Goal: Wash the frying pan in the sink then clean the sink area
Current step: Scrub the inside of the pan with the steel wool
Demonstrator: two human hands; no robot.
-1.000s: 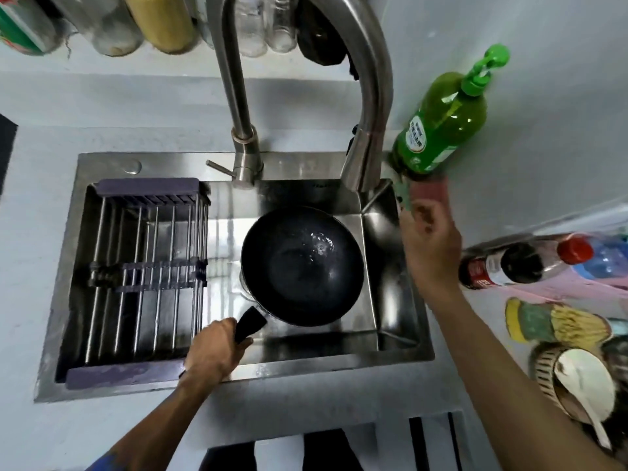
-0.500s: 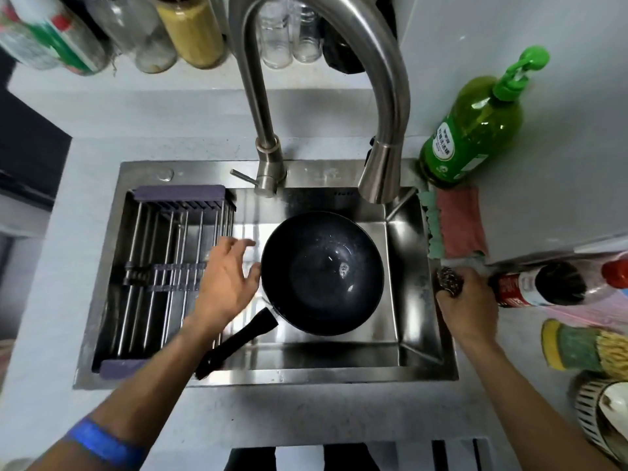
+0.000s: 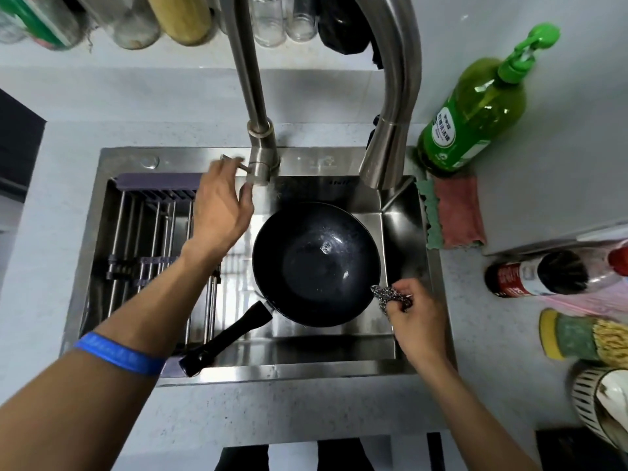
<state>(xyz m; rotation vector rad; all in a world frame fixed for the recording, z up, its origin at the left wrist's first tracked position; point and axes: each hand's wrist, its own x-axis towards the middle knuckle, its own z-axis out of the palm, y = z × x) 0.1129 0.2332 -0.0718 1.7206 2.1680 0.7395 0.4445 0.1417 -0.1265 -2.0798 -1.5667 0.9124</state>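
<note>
A black frying pan [image 3: 316,263] sits in the steel sink [image 3: 343,365], its black handle [image 3: 227,338] pointing toward the front left. My right hand [image 3: 414,321] grips a steel wool scourer [image 3: 389,295] at the pan's right rim. My left hand [image 3: 221,202] reaches up to the tap lever [image 3: 232,161] at the base of the tall steel tap [image 3: 261,144]; its fingers touch the lever. No water runs from the spout [image 3: 384,158].
A purple-framed drying rack [image 3: 146,253] fills the sink's left half. A green soap pump bottle [image 3: 475,107] and a pink-green cloth [image 3: 455,212] stand at the sink's back right. Sauce bottles [image 3: 550,273], a sponge [image 3: 571,338] and a bowl lie on the right counter.
My left hand let go of the pan handle and rose to the tap lever. My right hand picked up the scourer from the right counter and brought it to the pan's rim.
</note>
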